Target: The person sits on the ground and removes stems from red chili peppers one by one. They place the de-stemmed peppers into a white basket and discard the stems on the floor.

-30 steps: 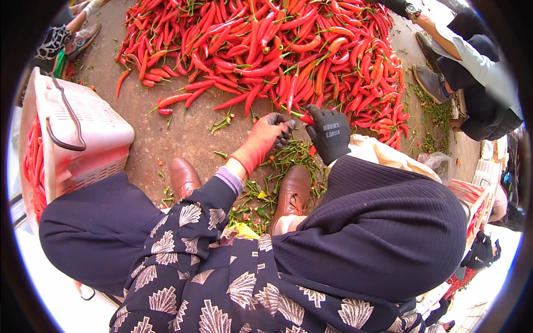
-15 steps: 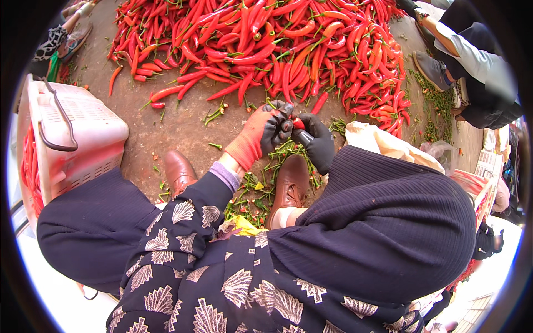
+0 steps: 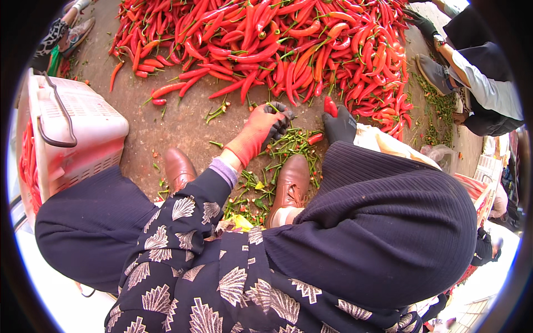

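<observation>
My left hand (image 3: 267, 126), in an orange-red glove with black fingers, is closed just in front of the chili pile (image 3: 255, 50). A thin green chili stem (image 3: 272, 106) sticks out at its fingertips. To its right, my right hand (image 3: 340, 127) in a dark glove is closed on a red chili pepper (image 3: 330, 106), part of which shows above the fingers. Cut green stems (image 3: 297, 149) are scattered on the ground below my hands, with a short red chili piece (image 3: 315, 139) among them.
A white plastic crate (image 3: 83, 122) with red chilies stands at my left. A pale sack (image 3: 383, 141) lies beside my right knee. My brown shoe (image 3: 292, 180) stands among the stems. Another person's gloved hand (image 3: 422, 23) reaches to the pile's far right.
My hands have come apart. The right one has moved right with the red chili, while the left stays nearly in place. The other person's hand has come into view at the pile.
</observation>
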Action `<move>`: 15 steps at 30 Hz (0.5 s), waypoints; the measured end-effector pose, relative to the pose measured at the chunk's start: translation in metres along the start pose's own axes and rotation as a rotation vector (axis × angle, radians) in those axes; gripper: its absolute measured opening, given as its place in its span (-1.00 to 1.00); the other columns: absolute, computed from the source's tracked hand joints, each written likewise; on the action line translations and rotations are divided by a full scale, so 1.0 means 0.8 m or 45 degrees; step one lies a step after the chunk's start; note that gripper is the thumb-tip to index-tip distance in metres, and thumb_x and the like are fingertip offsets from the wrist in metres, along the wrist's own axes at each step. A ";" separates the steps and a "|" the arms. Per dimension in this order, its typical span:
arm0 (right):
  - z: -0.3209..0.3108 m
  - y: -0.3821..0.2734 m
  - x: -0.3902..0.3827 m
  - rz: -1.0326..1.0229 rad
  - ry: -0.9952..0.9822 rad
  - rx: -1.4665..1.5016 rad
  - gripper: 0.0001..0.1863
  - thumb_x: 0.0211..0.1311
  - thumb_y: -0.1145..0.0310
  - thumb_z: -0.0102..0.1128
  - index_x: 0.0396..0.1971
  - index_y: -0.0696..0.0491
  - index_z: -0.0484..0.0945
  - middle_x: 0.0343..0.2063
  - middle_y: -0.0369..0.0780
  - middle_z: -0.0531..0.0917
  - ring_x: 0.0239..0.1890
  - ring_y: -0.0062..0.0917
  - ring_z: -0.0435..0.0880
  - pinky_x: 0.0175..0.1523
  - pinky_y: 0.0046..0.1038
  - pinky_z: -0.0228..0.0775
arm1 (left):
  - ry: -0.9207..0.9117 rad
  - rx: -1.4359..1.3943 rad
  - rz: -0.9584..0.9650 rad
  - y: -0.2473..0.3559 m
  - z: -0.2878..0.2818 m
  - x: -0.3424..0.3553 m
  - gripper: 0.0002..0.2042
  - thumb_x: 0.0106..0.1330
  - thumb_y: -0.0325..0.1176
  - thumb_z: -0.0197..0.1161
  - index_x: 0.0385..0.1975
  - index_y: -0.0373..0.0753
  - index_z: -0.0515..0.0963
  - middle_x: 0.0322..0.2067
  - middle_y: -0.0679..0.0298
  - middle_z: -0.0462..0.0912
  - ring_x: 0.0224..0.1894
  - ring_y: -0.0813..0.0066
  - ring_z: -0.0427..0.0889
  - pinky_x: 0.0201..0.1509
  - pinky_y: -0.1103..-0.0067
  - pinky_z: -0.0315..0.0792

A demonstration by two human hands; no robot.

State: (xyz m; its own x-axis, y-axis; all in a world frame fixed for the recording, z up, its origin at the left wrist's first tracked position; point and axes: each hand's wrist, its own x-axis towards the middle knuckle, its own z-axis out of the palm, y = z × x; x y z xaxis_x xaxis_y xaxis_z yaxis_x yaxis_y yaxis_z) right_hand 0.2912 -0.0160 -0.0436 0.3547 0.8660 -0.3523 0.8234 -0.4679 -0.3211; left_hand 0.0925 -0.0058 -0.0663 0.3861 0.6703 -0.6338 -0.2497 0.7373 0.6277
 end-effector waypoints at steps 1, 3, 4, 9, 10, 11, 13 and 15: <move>-0.004 0.001 -0.015 0.007 -0.049 0.027 -0.62 0.05 0.19 0.22 -0.15 0.05 0.53 -0.26 0.01 0.64 -0.17 -0.08 0.62 -0.09 -0.14 0.43 | 0.034 -0.030 0.024 -0.003 0.006 0.000 -0.87 0.26 -0.43 0.22 -0.24 -0.21 0.47 -0.50 0.34 0.56 -0.60 0.67 0.45 -0.59 0.74 0.28; -0.008 0.003 -0.042 -0.013 -0.143 0.101 -0.63 0.05 0.23 0.23 -0.13 0.05 0.53 -0.28 -0.01 0.64 -0.20 -0.05 0.62 -0.10 -0.14 0.42 | -0.011 -0.066 0.047 -0.007 0.016 0.002 -0.84 0.25 -0.48 0.26 -0.23 -0.18 0.45 -0.51 0.37 0.54 -0.60 0.71 0.41 -0.62 0.74 0.23; -0.008 0.002 -0.052 -0.192 -0.141 0.067 -0.66 0.06 0.27 0.22 -0.14 0.05 0.53 -0.28 -0.01 0.64 -0.21 -0.06 0.62 -0.12 -0.15 0.43 | 0.006 -0.031 0.045 -0.009 0.021 0.003 -0.86 0.25 -0.49 0.25 -0.25 -0.19 0.46 -0.51 0.37 0.54 -0.61 0.73 0.39 -0.63 0.74 0.22; -0.005 -0.008 -0.072 -0.644 -0.129 0.002 -0.72 0.11 0.35 0.20 -0.15 0.05 0.50 -0.24 0.00 0.63 -0.14 -0.13 0.62 -0.13 -0.20 0.43 | -0.041 -0.042 0.155 -0.010 0.023 0.004 -0.91 0.25 -0.48 0.26 -0.33 -0.19 0.49 -0.54 0.42 0.53 -0.64 0.76 0.37 -0.62 0.77 0.22; -0.004 -0.012 -0.068 -0.640 -0.199 0.123 -0.69 0.09 0.33 0.23 -0.14 0.05 0.51 -0.25 0.00 0.63 -0.15 -0.16 0.63 -0.12 -0.23 0.44 | -0.071 -0.148 0.111 -0.007 0.019 0.003 -0.93 0.26 -0.46 0.26 -0.34 -0.18 0.49 -0.55 0.43 0.53 -0.64 0.76 0.38 -0.61 0.77 0.22; -0.002 -0.015 -0.063 -0.655 -0.246 0.260 -0.66 0.08 0.30 0.27 -0.12 0.05 0.51 -0.25 -0.01 0.63 -0.17 -0.18 0.64 -0.11 -0.26 0.44 | -0.119 -0.268 0.089 -0.003 0.015 0.001 -0.93 0.26 -0.45 0.26 -0.35 -0.18 0.50 -0.55 0.43 0.53 -0.64 0.76 0.39 -0.61 0.77 0.23; 0.003 -0.019 -0.046 -0.642 -0.430 0.472 -0.60 0.04 0.27 0.34 -0.11 0.06 0.53 -0.29 -0.04 0.64 -0.21 -0.26 0.65 -0.10 -0.32 0.45 | 0.018 -0.187 0.025 0.007 0.006 -0.004 -0.94 0.30 -0.40 0.22 -0.39 -0.17 0.48 -0.59 0.43 0.50 -0.67 0.76 0.39 -0.62 0.77 0.24; 0.005 -0.016 -0.024 -0.559 -0.680 0.627 -0.56 0.00 0.24 0.41 -0.11 0.07 0.54 -0.33 -0.08 0.64 -0.26 -0.36 0.65 -0.08 -0.37 0.45 | 0.013 -0.387 -0.085 0.017 -0.001 -0.009 -0.90 0.32 -0.34 0.22 -0.32 -0.20 0.48 -0.58 0.42 0.46 -0.64 0.71 0.37 -0.62 0.77 0.20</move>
State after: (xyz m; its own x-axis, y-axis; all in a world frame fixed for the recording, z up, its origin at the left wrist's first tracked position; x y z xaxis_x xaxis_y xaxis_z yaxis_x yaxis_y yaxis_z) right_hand 0.2719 -0.0271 -0.0363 -0.3107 0.8454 -0.4344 0.5067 -0.2394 -0.8282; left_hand 0.0859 -0.0004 -0.0535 0.4024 0.6189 -0.6745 -0.4785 0.7704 0.4214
